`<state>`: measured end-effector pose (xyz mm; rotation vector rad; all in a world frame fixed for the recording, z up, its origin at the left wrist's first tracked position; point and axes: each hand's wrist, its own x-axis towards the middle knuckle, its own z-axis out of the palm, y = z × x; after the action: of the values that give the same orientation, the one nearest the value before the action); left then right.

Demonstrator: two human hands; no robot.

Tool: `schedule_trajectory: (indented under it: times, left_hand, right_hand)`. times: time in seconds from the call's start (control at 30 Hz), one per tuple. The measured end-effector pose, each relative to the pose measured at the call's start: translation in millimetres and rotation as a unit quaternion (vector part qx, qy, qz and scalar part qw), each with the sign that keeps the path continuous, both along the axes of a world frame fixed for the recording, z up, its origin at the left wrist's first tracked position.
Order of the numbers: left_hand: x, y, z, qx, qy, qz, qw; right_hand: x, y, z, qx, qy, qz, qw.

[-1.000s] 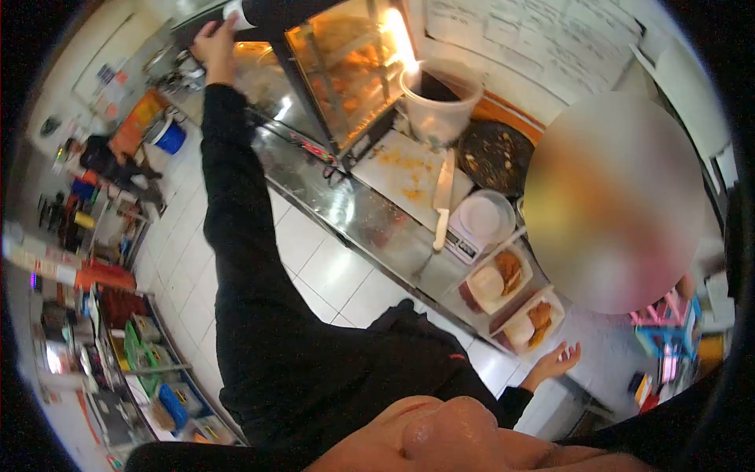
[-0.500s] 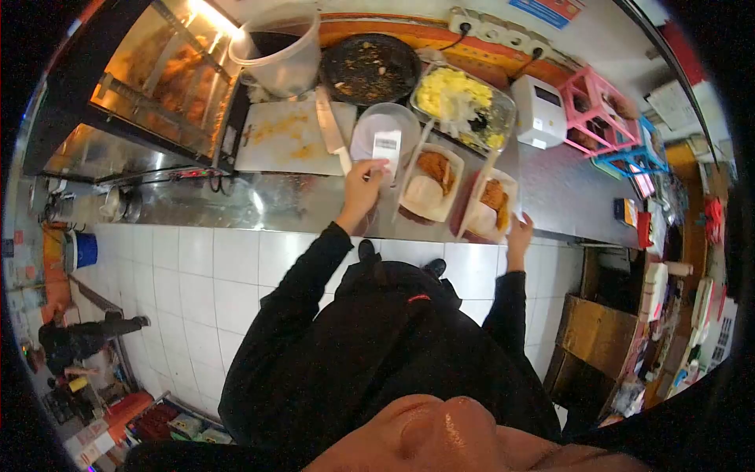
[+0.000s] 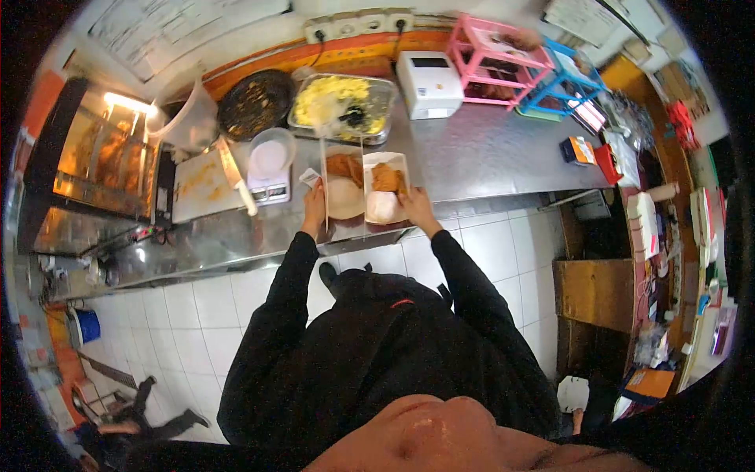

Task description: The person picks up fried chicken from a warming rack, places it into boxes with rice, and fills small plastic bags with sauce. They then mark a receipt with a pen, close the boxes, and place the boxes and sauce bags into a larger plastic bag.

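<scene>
Two open paper food boxes, each with white rice and fried chicken, sit side by side at the counter's front edge. My left hand [image 3: 314, 209] is closed at the outer side of the left food box [image 3: 344, 201], with a white printed label [image 3: 309, 178] sticking out above its fingers. The right food box [image 3: 381, 206] is gripped at its right side by my right hand [image 3: 418, 208]. Raised lids partly hide the left box. Left of the hands stand a small kitchen scale [image 3: 271, 191] with a round plastic tub [image 3: 271, 151] on it, and a knife [image 3: 234, 175].
Behind the boxes are a tray of yellow food [image 3: 346, 106], a black pan [image 3: 255, 104] and a white label printer [image 3: 429, 85]. A lit display cabinet [image 3: 102, 169] stands left. Pink racks [image 3: 499, 63] stand at the right. Another person [image 3: 141, 421] is at lower left.
My view has turned, so the counter things appear further left. My left hand has moved from above the scale to the left box with the label. My right hand now grips the right box.
</scene>
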<state>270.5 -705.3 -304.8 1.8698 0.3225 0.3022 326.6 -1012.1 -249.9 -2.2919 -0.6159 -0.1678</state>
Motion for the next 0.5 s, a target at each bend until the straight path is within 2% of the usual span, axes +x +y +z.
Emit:
schedule_trajectory:
  times: [0.03,0.07,0.1,0.2,0.23,0.27,0.3,0.33,0.4,0.43,0.5]
  left_hand:
    - [4,-8,-15,0.190,0.011,-0.025,0.981]
    - [3,-11,-31,0.373,0.021,-0.049,0.926]
    - [-5,-16,-26,0.376,0.021,-0.059,0.924]
    - [-18,-49,6,0.410,-0.053,-0.108,0.904]
    - [-15,-65,16,0.160,0.022,-0.113,0.980]
    - [-12,-80,26,-0.095,0.073,-0.051,0.991]
    - [-10,-103,42,-0.178,0.072,-0.025,0.981]
    - [-7,-127,61,-0.184,0.056,-0.030,0.981]
    - [7,-175,91,-0.184,0.021,-0.052,0.981]
    - [17,-196,101,-0.185,0.010,-0.062,0.981]
    - [44,-234,106,-0.177,-0.004,-0.078,0.981]
  right_hand:
    - [0,-1,8,0.006,0.001,-0.011,1.000]
    - [-2,-1,22,-0.011,0.067,-0.029,0.997]
    - [-3,-6,30,-0.028,0.134,-0.045,0.990]
    - [1,-33,23,0.009,0.105,-0.026,0.994]
    - [5,-43,25,0.013,0.103,-0.038,0.994]
    - [7,-52,29,0.041,0.152,-0.042,0.987]
    - [9,-61,30,0.070,0.200,-0.046,0.976]
    - [11,-69,25,0.076,0.201,-0.058,0.975]
    - [20,-90,8,0.225,0.132,-0.096,0.961]
    - [26,-110,21,0.241,0.218,-0.091,0.942]
    - [50,-151,14,0.264,0.228,-0.083,0.933]
